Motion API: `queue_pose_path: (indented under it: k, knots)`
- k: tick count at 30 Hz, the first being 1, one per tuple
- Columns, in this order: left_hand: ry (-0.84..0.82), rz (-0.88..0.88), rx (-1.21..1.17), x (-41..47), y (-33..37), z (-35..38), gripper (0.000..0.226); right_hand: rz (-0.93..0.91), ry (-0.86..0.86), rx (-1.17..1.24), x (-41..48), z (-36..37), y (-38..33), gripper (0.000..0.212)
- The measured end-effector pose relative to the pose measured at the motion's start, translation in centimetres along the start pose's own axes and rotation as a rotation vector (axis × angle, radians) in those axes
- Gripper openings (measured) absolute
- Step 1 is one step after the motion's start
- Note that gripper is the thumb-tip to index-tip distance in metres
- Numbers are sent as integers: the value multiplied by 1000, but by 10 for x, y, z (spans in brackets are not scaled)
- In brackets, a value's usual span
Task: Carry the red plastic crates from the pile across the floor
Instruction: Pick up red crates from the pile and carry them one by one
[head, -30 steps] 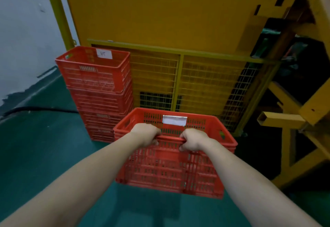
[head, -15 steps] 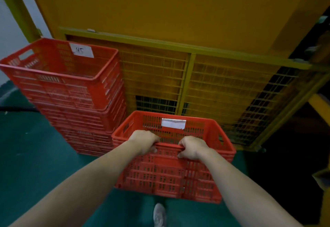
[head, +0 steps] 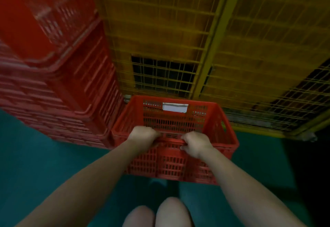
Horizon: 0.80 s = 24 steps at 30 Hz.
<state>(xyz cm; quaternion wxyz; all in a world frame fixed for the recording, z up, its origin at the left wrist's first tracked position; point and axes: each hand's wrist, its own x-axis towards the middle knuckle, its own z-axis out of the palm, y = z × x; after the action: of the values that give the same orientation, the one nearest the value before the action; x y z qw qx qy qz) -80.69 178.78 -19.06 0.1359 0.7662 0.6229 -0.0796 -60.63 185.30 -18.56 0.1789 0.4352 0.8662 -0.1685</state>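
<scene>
- While both forearms reach forward over the person's bare knees (head: pixel 171 212), the left hand (head: pixel 142 135) and right hand (head: pixel 195 143) curl their fingers over the near rim of a red slotted plastic crate (head: pixel 171 166), gripping it side by side.
- Below the fingers lies the dark green floor (head: pixel 44 164); whether the crate touches it cannot be told.
- Beyond the fingers, a white rectangular label (head: pixel 175 107) sits on the crate's far wall.
- Left of the fingers, just beside the crate, stands the blurred pile of stacked red plastic crates (head: pixel 62 93).
- Farthest beyond the fingers rises a yellow wire-mesh panel (head: pixel 178 39).
</scene>
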Motion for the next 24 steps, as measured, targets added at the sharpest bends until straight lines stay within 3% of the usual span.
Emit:
queue_pose_path:
  k: [6, 14, 24]
  knots:
    - [23, -43, -2, 45, -49, 117, 25, -11, 102, -39, 82, 103, -2, 20]
    - [32, -44, 37, 60, -73, 183, 23, 0, 120, -81, 129, 172, -7, 25]
    - [-111, -151, 14, 69, -65, 220, 21, -16, -91, -185, 155, 206, -9, 32]
